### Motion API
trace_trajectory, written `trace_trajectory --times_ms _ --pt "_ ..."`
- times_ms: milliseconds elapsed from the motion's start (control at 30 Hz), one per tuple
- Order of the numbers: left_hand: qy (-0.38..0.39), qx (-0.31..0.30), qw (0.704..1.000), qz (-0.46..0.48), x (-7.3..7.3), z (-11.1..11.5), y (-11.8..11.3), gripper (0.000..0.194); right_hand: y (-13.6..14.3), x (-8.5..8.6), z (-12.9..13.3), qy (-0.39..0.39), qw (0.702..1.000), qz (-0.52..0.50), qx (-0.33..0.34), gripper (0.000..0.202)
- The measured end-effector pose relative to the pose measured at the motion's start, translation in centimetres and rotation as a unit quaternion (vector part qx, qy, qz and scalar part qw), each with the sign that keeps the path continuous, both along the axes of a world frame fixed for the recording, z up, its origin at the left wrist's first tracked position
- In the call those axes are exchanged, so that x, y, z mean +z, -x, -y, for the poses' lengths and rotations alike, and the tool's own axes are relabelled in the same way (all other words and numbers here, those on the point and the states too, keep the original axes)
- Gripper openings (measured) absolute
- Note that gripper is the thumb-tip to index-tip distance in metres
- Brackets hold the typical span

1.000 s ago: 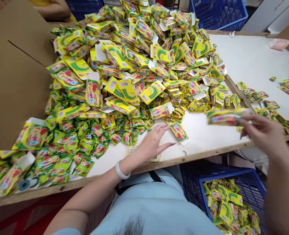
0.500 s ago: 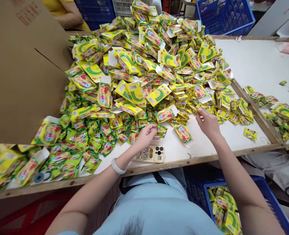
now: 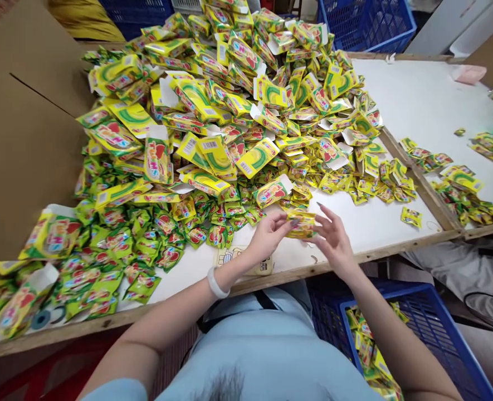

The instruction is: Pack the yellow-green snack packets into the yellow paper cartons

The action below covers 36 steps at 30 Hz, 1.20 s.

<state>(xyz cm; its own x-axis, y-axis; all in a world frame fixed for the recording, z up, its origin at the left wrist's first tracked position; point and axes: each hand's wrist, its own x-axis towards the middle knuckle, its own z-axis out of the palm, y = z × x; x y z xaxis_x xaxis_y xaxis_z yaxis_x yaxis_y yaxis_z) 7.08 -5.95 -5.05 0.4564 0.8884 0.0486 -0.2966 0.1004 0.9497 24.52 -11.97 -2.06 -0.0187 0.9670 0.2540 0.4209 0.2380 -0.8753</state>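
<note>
Over the front of the white table, my left hand pinches the left end of a small yellow candy box. My fingers cover part of it, and any sachet held with it is hard to make out. At its right end is my right hand, thumb and fingers spread, the fingertips close to or touching the box. Beneath my left wrist a phone in a cream case lies partly hidden. Just left of my hands spread loose green candy sachets.
Behind my hands rises a large heap of yellow candy boxes. A cardboard carton stands at left. A wooden strip divides the table at right, with more sachets beyond. A blue crate holding filled packs sits below the front edge.
My right hand has come left from the yellow sachets to meet my left hand. A yellow box is now between my hands, above where one lay on the table. The view has shifted right.
</note>
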Motion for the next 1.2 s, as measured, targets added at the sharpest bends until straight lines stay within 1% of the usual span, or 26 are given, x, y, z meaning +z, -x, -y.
trace_trajectory --times_ms 67,100,133,167,200,233,300,333,367,400,433,467,500,533,567,600,667,700,733,767,800,867,967,1033,1100,1200 --pt "-0.12 -0.001 0.991 -0.063 0.7 -1.1 -0.9 0.037 -1.3 0.8 0.0 0.097 0.988 -0.115 -0.013 0.047" --pt "-0.186 -0.005 0.978 -0.094 1.2 -1.8 -1.3 0.032 -2.1 1.2 0.1 0.115 0.982 -0.145 -0.038 0.04" --pt "-0.252 -0.02 0.96 -0.122 1.7 -2.7 -1.7 0.029 -3.1 1.6 0.3 0.112 0.978 -0.162 -0.075 0.034" --pt "-0.316 -0.05 0.936 -0.148 2.3 -3.7 -2.0 0.029 -4.2 1.9 0.5 0.094 0.974 -0.172 -0.116 0.03" --pt "-0.375 -0.093 0.906 -0.173 2.7 -4.7 -2.3 0.03 -5.3 2.2 0.7 0.071 0.969 -0.181 -0.153 0.028" --pt "-0.429 -0.143 0.869 -0.202 3.0 -5.5 -2.7 0.033 -6.3 2.4 1.0 0.053 0.965 -0.187 -0.178 0.027" --pt "-0.509 -0.223 0.784 -0.277 3.2 -6.7 -3.8 0.041 -7.7 2.6 1.5 0.042 0.959 -0.2 -0.197 0.028" --pt "-0.535 -0.243 0.742 -0.323 3.0 -7.1 -4.4 0.042 -8.1 2.5 1.8 0.048 0.958 -0.205 -0.196 0.029" --pt "-0.553 -0.247 0.705 -0.368 2.8 -7.3 -5.1 0.04 -8.3 2.5 2.0 0.055 0.957 -0.209 -0.193 0.03" --pt "-0.564 -0.239 0.677 -0.407 2.6 -7.3 -5.7 0.034 -8.2 2.4 2.2 0.062 0.956 -0.213 -0.19 0.03" --pt "-0.572 -0.225 0.659 -0.434 2.4 -7.3 -6.1 0.026 -7.9 2.4 2.3 0.066 0.956 -0.217 -0.187 0.03" --pt "-0.577 -0.212 0.651 -0.445 2.2 -7.2 -6.3 0.02 -7.6 2.4 2.4 0.066 0.955 -0.221 -0.185 0.03" --pt "-0.576 -0.202 0.658 -0.441 2.2 -7.1 -6.2 0.016 -7.1 2.5 2.5 0.062 0.955 -0.227 -0.182 0.029" --pt "-0.563 -0.198 0.681 -0.425 2.2 -6.9 -5.8 0.017 -6.6 2.6 2.6 0.055 0.954 -0.234 -0.178 0.028" --pt "-0.534 -0.201 0.718 -0.398 2.3 -6.6 -5.2 0.021 -6.0 2.8 2.6 0.044 0.954 -0.24 -0.171 0.027" --pt "-0.486 -0.21 0.766 -0.363 2.4 -6.2 -4.4 0.026 -5.5 3.1 2.6 0.034 0.956 -0.243 -0.16 0.025" --pt "-0.344 -0.241 0.866 -0.272 2.7 -5.0 -2.8 0.035 -4.3 3.6 2.3 0.012 0.963 -0.236 -0.131 0.022" --pt "-0.264 -0.26 0.903 -0.218 2.8 -4.3 -2.0 0.036 -3.7 3.8 2.1 0.003 0.967 -0.225 -0.116 0.021" --pt "-0.19 -0.279 0.927 -0.164 2.9 -3.4 -1.4 0.036 -3.1 4.0 1.9 -0.006 0.972 -0.211 -0.102 0.02" --pt "-0.13 -0.294 0.94 -0.114 3.0 -2.6 -1.0 0.034 -2.5 4.2 1.7 -0.014 0.977 -0.193 -0.088 0.019" --pt "-0.086 -0.304 0.946 -0.076 3.1 -1.9 -0.7 0.034 -1.9 4.3 1.5 -0.021 0.982 -0.171 -0.073 0.018" --pt "-0.042 -0.302 0.952 -0.033 3.2 -0.6 -0.3 0.039 -1.0 4.6 1.1 -0.029 0.992 -0.115 -0.031 0.016" --pt "-0.032 -0.269 0.962 -0.033 3.4 0.3 0.3 0.063 -0.4 5.5 0.8 -0.005 0.999 -0.012 0.05 0.012" --pt "-0.039 -0.257 0.964 -0.056 3.6 0.6 1.0 0.082 -0.6 6.6 0.9 0.032 0.993 0.062 0.093 0.014" --pt "-0.046 -0.261 0.96 -0.088 3.8 0.8 1.6 0.088 -1.0 7.8 0.9 0.06 0.981 0.138 0.12 0.017" --pt "-0.043 -0.285 0.952 -0.107 4.3 1.0 2.3 0.087 -1.7 9.3 0.8 0.07 0.962 0.225 0.141 0.019"
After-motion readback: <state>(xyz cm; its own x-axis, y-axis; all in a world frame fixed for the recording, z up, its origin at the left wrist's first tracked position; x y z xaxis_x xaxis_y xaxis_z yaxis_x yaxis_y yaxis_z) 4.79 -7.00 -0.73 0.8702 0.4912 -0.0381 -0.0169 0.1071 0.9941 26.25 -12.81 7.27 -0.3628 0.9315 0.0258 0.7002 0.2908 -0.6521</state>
